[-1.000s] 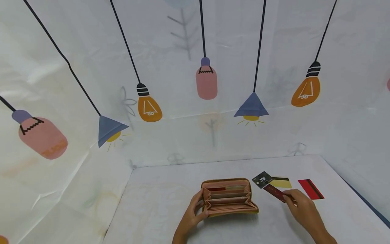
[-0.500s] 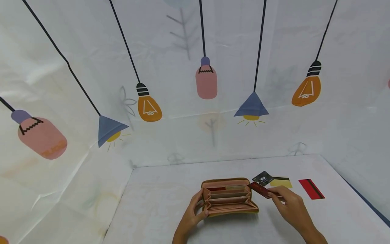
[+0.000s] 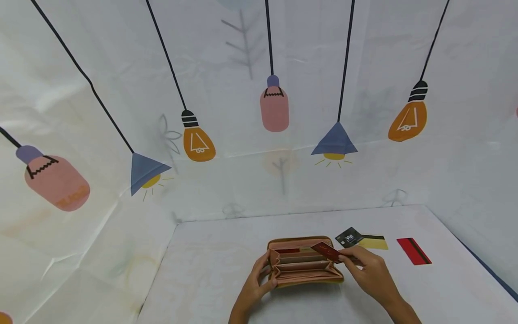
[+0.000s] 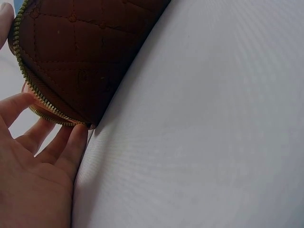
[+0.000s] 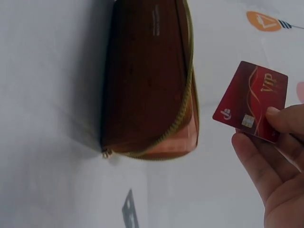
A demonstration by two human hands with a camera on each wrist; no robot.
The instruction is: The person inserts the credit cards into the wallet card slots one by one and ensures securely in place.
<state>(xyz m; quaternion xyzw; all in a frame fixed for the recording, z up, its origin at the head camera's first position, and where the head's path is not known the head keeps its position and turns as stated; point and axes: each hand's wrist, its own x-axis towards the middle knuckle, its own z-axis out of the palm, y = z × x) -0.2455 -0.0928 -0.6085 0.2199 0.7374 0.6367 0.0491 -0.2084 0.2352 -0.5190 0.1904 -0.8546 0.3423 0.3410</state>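
Pinched a glossy, rectangular dark-red plastic card [image 3: 325,252] in the right grip [image 3: 367,272], with the thumb on the gold-lettered face and fingers behind. Steadied a brown, quilted, leather-like zip-around wallet [image 3: 304,276] with the left grip [image 3: 255,282], wrapped round the near end, thumb at the lower corner. Found the wallet on the white tabletop [image 3: 210,270], between both grips, with pinkish pleated pockets exposed.

Saw the dark-red card just left of the right grip, in front of the opening's right part in the head view; in the right wrist view, apart from the zip and in no pocket. Noted a thin red card edge [image 3: 289,251] in the rear pocket, right of the left grip.

Judged as the step in hand: bringing the dark-red card to the pockets, with insertion not yet begun. Seemed to call next for lining up the leading edge with a pocket, leftward of the right grip, then sliding in without bending, with the left grip holding firm.

Noted, beyond the right grip, a dark grey "Vip" plastic card [image 3: 349,237] overlapping a yellow, black-striped card [image 3: 374,243]; farther right, a bright-red, black-striped card [image 3: 414,251].
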